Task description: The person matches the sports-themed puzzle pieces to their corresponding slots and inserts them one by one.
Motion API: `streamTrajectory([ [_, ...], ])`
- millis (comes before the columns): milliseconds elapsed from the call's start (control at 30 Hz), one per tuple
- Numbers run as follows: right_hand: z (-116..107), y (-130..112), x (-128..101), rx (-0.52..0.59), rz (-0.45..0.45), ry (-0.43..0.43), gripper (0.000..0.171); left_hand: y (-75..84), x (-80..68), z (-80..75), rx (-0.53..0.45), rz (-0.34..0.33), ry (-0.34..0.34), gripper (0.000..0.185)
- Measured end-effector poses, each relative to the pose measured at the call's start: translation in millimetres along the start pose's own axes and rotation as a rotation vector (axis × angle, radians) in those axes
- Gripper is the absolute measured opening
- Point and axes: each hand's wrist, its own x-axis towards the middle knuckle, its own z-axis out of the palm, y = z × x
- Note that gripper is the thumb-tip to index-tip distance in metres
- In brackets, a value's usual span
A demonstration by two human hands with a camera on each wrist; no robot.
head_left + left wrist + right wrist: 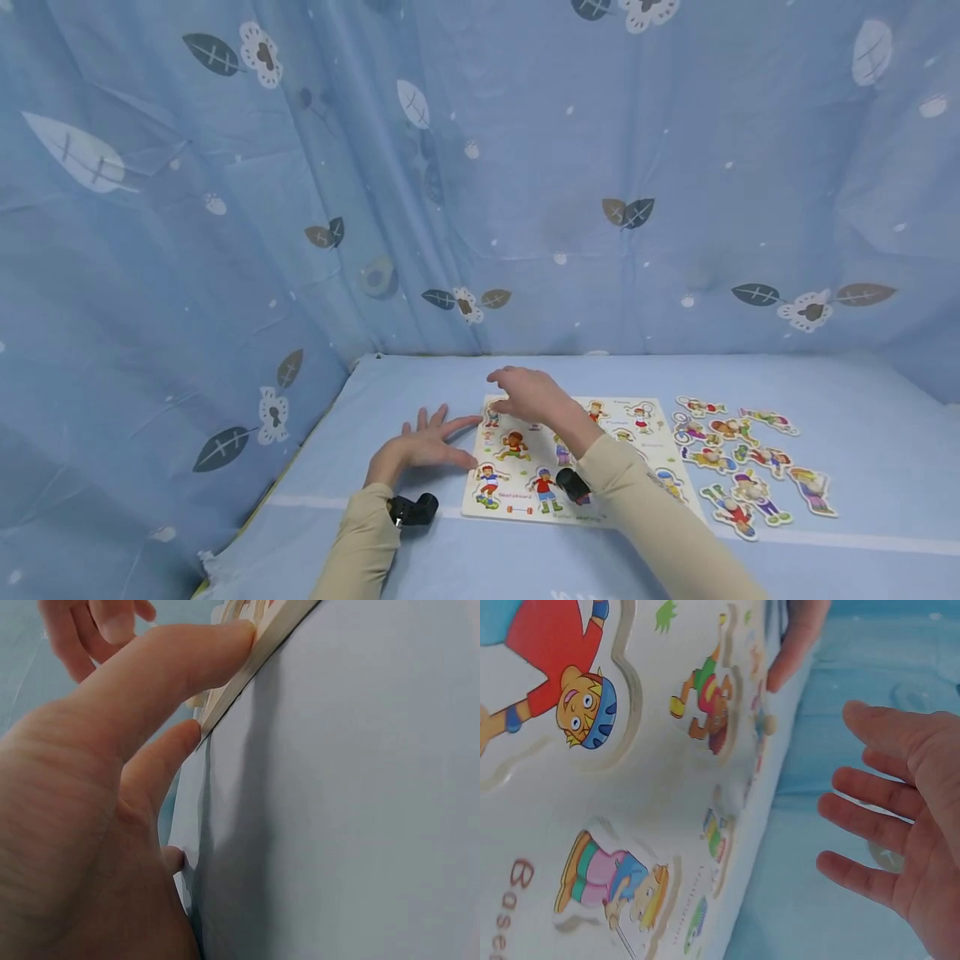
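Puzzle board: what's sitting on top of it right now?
On the puzzle board, seated figure pieces show, such as the runner piece. The right hand hovers above its far-left corner; the sleeve hides the middle, so pieces there can't be seen.

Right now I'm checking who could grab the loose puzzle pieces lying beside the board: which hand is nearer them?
Right. The right hand hovers over the puzzle board; the left hand touches its far edge, away from the loose pieces.

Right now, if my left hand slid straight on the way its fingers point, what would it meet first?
The left hand already has its fingertips at the left edge of the puzzle board, so it would push that edge; depth beyond is unclear.
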Motion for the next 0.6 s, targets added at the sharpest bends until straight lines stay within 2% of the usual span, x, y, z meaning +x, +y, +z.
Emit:
streamTrajectory([
  [233, -12, 9, -18, 0.036, 0.027, 0.055, 0.047, -1.2, -0.5, 0.5, 0.001, 0.006, -0.003, 0.085],
  [600, -21, 52, -61, 0.041, 0.086, 0.118, 0.049, -0.2, -1.0, 2.4, -0.001, 0.021, 0.019, 0.086],
])
